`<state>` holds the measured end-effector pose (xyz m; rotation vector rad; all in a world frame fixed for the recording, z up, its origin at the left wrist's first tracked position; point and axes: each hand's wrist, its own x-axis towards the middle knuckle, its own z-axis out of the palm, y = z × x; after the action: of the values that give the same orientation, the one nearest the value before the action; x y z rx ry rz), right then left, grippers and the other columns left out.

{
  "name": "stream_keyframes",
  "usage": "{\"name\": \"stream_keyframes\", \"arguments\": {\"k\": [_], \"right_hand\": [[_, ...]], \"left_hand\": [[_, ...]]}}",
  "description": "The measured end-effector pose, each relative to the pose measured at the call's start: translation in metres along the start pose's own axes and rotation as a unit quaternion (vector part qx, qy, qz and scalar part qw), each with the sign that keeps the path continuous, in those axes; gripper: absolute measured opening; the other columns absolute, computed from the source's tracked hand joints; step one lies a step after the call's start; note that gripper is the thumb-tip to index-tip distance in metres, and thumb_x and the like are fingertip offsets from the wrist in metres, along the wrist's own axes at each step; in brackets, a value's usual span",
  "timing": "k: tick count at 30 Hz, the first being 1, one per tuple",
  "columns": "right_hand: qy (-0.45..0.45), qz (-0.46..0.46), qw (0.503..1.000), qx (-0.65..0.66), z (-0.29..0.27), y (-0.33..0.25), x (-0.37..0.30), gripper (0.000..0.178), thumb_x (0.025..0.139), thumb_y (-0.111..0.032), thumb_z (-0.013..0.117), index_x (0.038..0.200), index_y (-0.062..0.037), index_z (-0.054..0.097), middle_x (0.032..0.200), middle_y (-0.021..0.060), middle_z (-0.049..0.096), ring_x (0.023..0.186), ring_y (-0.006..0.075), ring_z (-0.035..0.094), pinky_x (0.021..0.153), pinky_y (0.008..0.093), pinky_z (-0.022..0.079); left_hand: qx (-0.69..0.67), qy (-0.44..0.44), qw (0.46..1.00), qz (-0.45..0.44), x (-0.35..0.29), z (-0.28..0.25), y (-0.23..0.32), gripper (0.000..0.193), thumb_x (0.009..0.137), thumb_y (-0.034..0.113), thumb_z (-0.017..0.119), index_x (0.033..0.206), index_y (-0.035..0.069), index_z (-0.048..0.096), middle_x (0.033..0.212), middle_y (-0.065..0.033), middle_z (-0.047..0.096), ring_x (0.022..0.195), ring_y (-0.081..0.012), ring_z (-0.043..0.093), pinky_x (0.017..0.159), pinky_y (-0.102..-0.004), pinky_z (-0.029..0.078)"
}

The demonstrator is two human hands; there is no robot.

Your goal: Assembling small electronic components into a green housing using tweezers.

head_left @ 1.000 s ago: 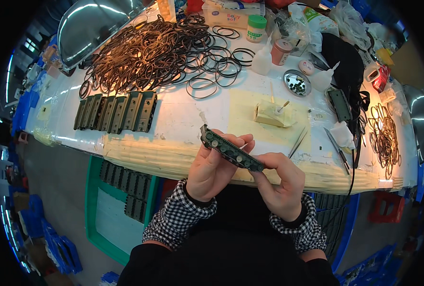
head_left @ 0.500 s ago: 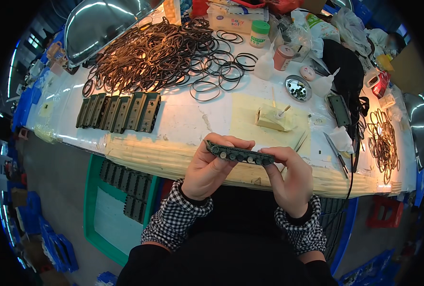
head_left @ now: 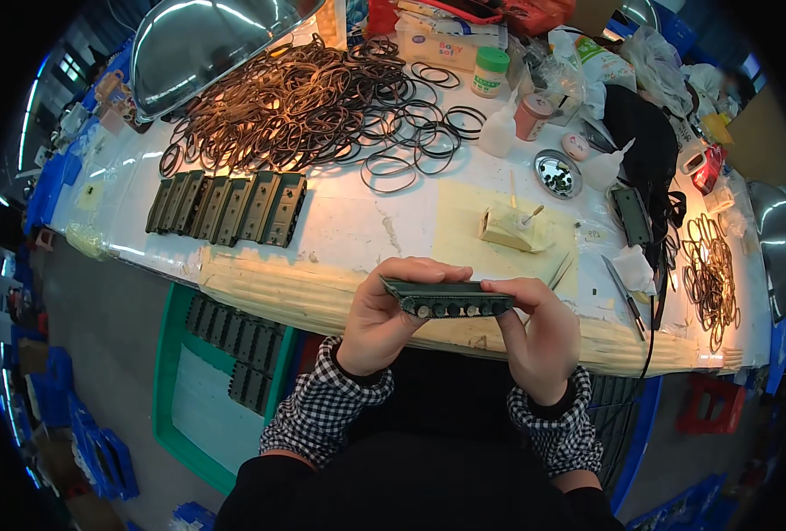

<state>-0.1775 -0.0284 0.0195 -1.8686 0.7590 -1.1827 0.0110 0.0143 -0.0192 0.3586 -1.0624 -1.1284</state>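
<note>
Above the table's front edge I hold a dark green toy tank hull, its row of small round wheels and a toothed track facing me. My left hand is closed on its left end, thumb below and fingers over the top. My right hand pinches the right end between thumb and fingers. On the table to the left stands a row of similar green hulls. Behind them lies a large heap of dark looped tracks.
A yellowish block with a small stick sits on a pale sheet. Right of it are a round metal dish of small dark parts, tweezers and a black cable. Below left, a green tray holds more dark green parts.
The hull has tilted in my hands, so more of its upper surface and the wheeled side shows. Both hands keep their hold; the view has shifted slightly.
</note>
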Motion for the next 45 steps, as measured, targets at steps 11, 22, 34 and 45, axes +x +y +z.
{"name": "stream_keyframes", "arguments": {"k": [11, 22, 34, 45], "right_hand": [[0.003, -0.012, 0.997, -0.074, 0.0, -0.001, 0.005, 0.04, 0.081, 0.004, 0.069, 0.12, 0.0023, 0.062, 0.116, 0.0176, 0.066, 0.107, 0.0307, 0.064, 0.092, 0.035, 0.049], [0.007, -0.013, 0.997, -0.071, 0.0, 0.0, 0.003, 0.037, 0.081, 0.002, 0.07, 0.117, 0.0015, 0.064, 0.108, 0.0175, 0.067, 0.099, 0.0299, 0.065, 0.087, 0.0342, 0.05], [0.029, -0.008, 0.997, -0.064, -0.006, 0.005, 0.0, 0.029, 0.081, 0.002, 0.071, 0.109, 0.0024, 0.066, 0.1, 0.0162, 0.068, 0.093, 0.0282, 0.065, 0.084, 0.0333, 0.051], [0.019, -0.002, 0.997, -0.069, -0.007, 0.004, 0.0, 0.026, 0.082, 0.002, 0.07, 0.107, 0.0032, 0.066, 0.099, 0.0165, 0.068, 0.092, 0.0283, 0.065, 0.082, 0.0333, 0.05]], "left_hand": [[0.364, 0.023, 0.928, 0.08, 0.009, -0.003, 0.021, 0.032, 0.081, -0.013, 0.06, 0.109, 0.002, 0.064, 0.12, -0.0158, 0.064, 0.122, -0.0319, 0.057, 0.102, -0.0403, 0.046], [0.431, 0.014, 0.898, 0.091, 0.01, -0.002, 0.024, 0.037, 0.078, -0.014, 0.06, 0.111, 0.002, 0.065, 0.118, -0.0145, 0.065, 0.119, -0.0324, 0.058, 0.102, -0.0421, 0.046], [0.823, -0.08, 0.544, 0.139, 0.022, -0.036, 0.07, 0.032, 0.078, 0.005, 0.066, 0.11, 0.003, 0.065, 0.097, -0.0062, 0.067, 0.091, -0.0225, 0.065, 0.084, -0.0367, 0.055], [0.904, -0.037, 0.426, 0.026, 0.037, -0.06, 0.058, 0.04, 0.078, 0.014, 0.074, 0.116, 0.003, 0.063, 0.089, -0.0055, 0.054, 0.083, -0.0202, 0.06, 0.07, -0.0321, 0.051]]}}
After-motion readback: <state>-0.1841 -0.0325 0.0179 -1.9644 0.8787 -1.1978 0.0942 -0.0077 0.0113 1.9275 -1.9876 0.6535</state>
